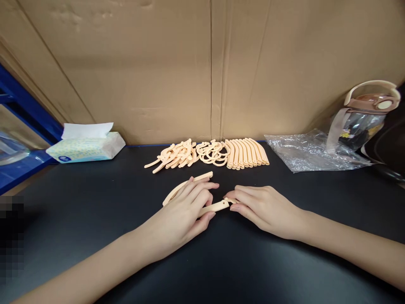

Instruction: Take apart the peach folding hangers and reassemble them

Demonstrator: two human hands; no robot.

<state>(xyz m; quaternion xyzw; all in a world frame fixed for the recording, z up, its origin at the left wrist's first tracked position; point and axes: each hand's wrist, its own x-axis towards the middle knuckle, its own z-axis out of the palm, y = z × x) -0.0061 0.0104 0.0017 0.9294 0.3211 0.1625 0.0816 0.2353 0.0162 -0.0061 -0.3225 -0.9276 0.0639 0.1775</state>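
Observation:
My left hand [186, 207] pinches a cream plastic hanger arm [218, 206], with a hole in its exposed end, between thumb and fingers. At that end, my right hand [265, 207] closes its fingertips on a small cream plastic piece [232, 200], mostly hidden by the fingers. The two parts meet or nearly meet; I cannot tell whether they are joined. Under and behind my left fingers lies a longer curved cream piece [177, 192], partly covered by the hand.
At the back lie a jumbled heap of cream parts [179, 154], several curved hooks [211, 152] and a neat row of bent arms [247, 153]. A tissue pack [87, 147] sits left. Clear plastic film [303, 152] and a handled bottle [363, 122] are right. Cardboard [152, 76] walls the back.

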